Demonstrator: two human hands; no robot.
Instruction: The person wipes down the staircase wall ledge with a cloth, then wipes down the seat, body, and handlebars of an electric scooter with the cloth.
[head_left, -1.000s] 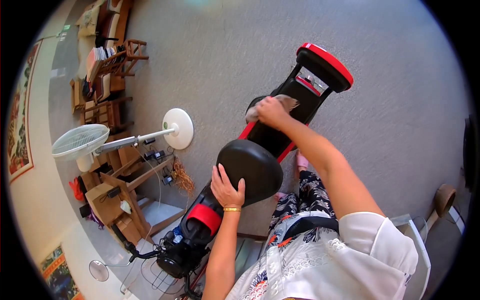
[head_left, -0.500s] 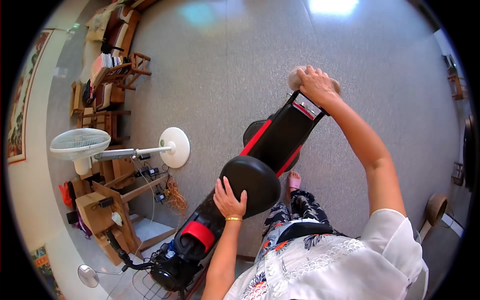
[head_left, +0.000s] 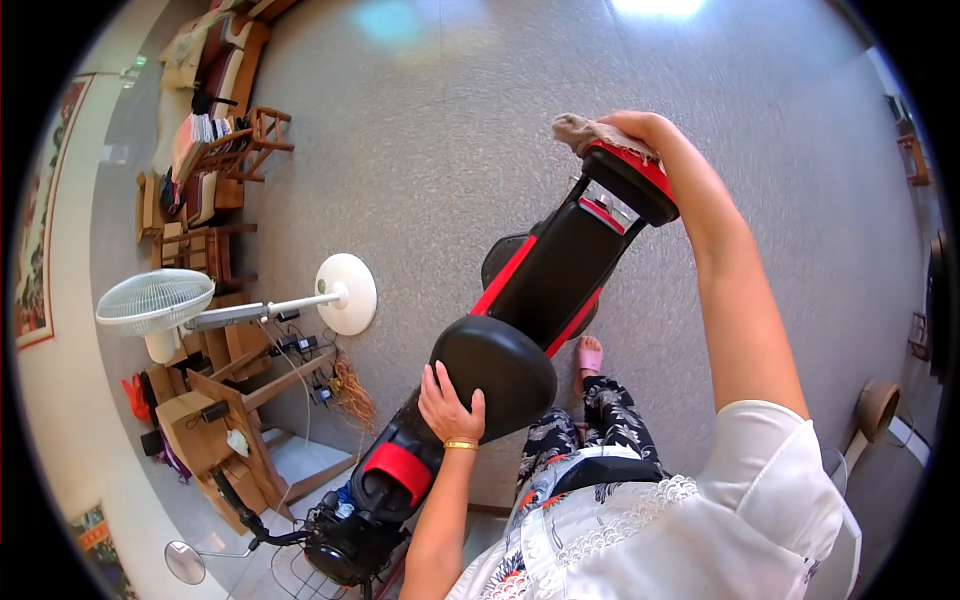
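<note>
A black and red electric scooter stands diagonally before me, its handlebar toward the lower left. My left hand lies on the edge of the round black front seat, fingers apart and holding nothing. At the far end, my right hand presses a beige-brown cloth over the top and back of the padded backrest. Part of that hand's fingers is hidden by the cloth and the backrest. The backrest shows a black pad with a red rim.
A white standing fan is to the left, beside a wooden frame with cardboard boxes and tangled cords. Wooden chairs line the left wall. A round mirror juts from the handlebar. A brown basket stands at right.
The backrest has come into view, tilted up toward me, with my right hand and the cloth now behind its top edge. My left hand stays on the front seat.
</note>
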